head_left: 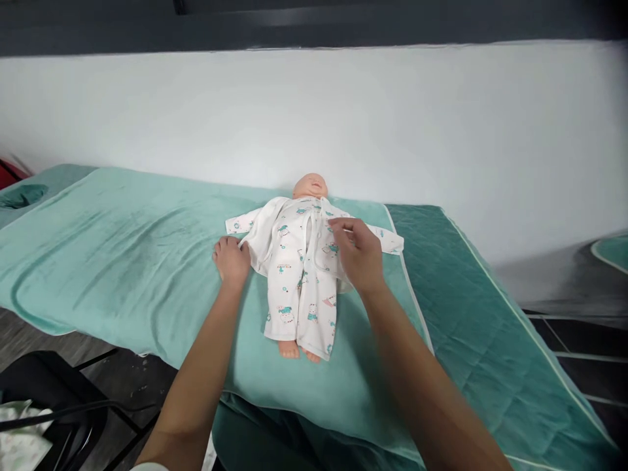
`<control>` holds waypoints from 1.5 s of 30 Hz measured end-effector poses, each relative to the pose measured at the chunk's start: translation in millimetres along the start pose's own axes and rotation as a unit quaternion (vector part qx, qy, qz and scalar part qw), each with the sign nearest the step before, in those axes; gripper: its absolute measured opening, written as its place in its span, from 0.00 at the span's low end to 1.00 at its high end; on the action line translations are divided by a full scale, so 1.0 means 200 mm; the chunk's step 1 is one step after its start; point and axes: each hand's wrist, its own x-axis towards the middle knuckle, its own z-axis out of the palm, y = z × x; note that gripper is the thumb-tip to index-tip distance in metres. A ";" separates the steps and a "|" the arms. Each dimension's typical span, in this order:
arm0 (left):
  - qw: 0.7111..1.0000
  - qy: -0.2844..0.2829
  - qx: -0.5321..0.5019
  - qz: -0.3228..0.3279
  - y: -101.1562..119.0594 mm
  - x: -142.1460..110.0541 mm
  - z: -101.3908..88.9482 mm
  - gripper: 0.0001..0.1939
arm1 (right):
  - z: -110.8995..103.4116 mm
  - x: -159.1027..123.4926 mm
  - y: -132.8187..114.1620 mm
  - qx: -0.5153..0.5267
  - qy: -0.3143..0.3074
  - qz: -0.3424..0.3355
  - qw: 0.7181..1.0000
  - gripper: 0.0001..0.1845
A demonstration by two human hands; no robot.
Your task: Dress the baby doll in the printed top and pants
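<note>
A baby doll (310,186) lies on its back, dressed in white printed trousers (287,294) and a long-sleeved white baby jacket (265,229) with teal figures. The jacket hangs open at the front, and its left-hand flap is folded outward, showing a plain white inside. My left hand (231,260) is closed at the edge of that flap, its fingers curled beside the cloth. On the other side, my right hand (360,252) pinches the opposite front panel near the doll's chest; the exact grip is partly hidden by the fingers. Both sleeves stretch out sideways, and the bare feet show below.
A light green sheet (122,242) covers the bed, with a darker quilted cover (471,314) at the right. Behind it rises a white wall (441,124). A black chair (53,386) holding patterned cloth (24,438) stands at lower left.
</note>
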 end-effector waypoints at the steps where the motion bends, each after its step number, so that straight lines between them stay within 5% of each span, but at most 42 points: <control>1: 0.999 -0.008 -0.050 0.003 0.00 0.00 0.00 0.08 | 0.03 0.05 0.03 0.000 0.015 0.021 1.000 0.11; 4: 0.962 -0.040 -0.270 -0.008 0.00 -0.01 -0.02 0.09 | 0.12 0.20 0.11 -0.033 0.008 0.075 0.997 0.17; 8: 0.846 -0.089 -0.522 -0.055 0.08 -0.02 -0.05 0.16 | 0.21 0.29 0.19 -0.070 -0.052 0.097 0.991 0.23; 11: 0.772 -0.139 -0.616 -0.075 0.21 -0.03 -0.11 0.19 | 0.21 0.27 0.22 -0.048 -0.076 0.084 0.992 0.25; 13: 0.787 -0.167 -0.592 -0.044 0.31 -0.07 -0.17 0.19 | 0.19 0.25 0.24 -0.023 -0.084 0.091 0.992 0.25; 16: 0.845 -0.286 -0.432 0.132 0.45 -0.15 -0.25 0.14 | 0.17 0.24 0.25 0.012 -0.087 0.102 0.991 0.24; 18: 0.855 -0.322 -0.314 0.259 0.51 -0.19 -0.28 0.12 | 0.16 0.24 0.25 0.031 -0.084 0.101 0.991 0.23; 20: 0.855 -0.323 -0.257 0.316 0.54 -0.20 -0.29 0.13 | 0.15 0.25 0.26 0.046 -0.076 0.101 0.991 0.22; 27: 0.908 -0.244 -0.275 0.202 0.60 0.07 -0.14 0.11 | 0.14 0.26 0.31 0.070 -0.014 0.129 0.989 0.17; 35: 0.888 -0.298 -0.299 0.182 0.78 0.30 0.00 0.11 | 0.13 0.27 0.31 0.051 -0.054 0.101 0.992 0.16; 40: 0.905 -0.237 -0.267 0.230 0.85 0.34 0.08 0.13 | 0.13 0.27 0.31 0.032 -0.063 0.105 0.992 0.17; 45: 0.929 -0.138 -0.207 0.274 0.80 0.33 0.15 0.13 | 0.15 0.29 0.31 -0.004 -0.075 0.098 0.992 0.17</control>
